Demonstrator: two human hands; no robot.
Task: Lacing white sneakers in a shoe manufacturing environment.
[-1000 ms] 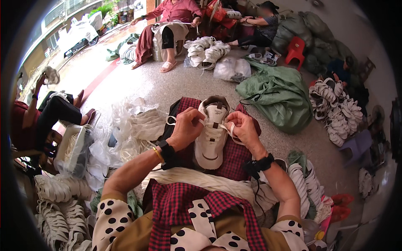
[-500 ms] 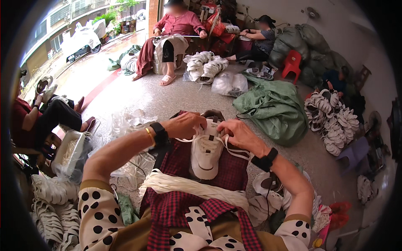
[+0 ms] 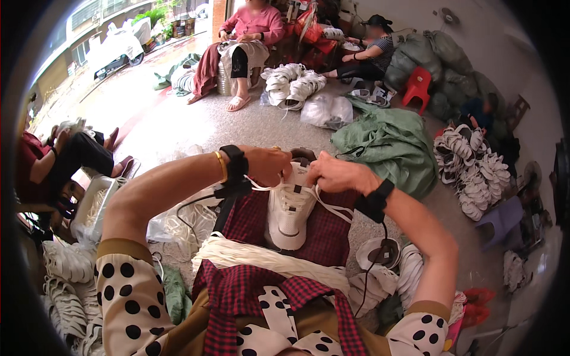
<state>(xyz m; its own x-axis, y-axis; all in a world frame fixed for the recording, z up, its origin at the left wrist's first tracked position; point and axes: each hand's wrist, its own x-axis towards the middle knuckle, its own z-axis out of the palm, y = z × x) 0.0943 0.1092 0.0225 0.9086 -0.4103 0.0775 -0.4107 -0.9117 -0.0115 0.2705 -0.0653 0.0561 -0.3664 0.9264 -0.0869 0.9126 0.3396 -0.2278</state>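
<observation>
A white sneaker point(image 3: 288, 221) rests on my lap, toe toward me, over a dark red checked cloth point(image 3: 246, 207). White lace crosses its lower tongue. My left hand point(image 3: 265, 165) is closed at the upper left eyelet edge, pinching the shoelace; its fingertips are partly hidden. At the upper right eyelets, my right hand point(image 3: 338, 173) pinches the lace too, and a loose white lace end point(image 3: 333, 209) hangs below it. A thick bundle of white laces point(image 3: 267, 258) lies across my lap, between the shoe and my body.
Piled white shoe parts point(image 3: 68, 261) lie at my left, more shoe uppers point(image 3: 380, 255) at my right. A green sack point(image 3: 386, 148) spreads on the floor ahead. Beyond are a red chair point(image 3: 417, 89), a purple stool point(image 3: 500, 222) and several seated people. A white bin point(image 3: 89, 213) holds laces.
Both hands have shifted slightly up the shoe toward its collar, and my left forearm has swung up. The person ahead in pink has brought both hands together from a stretched strip.
</observation>
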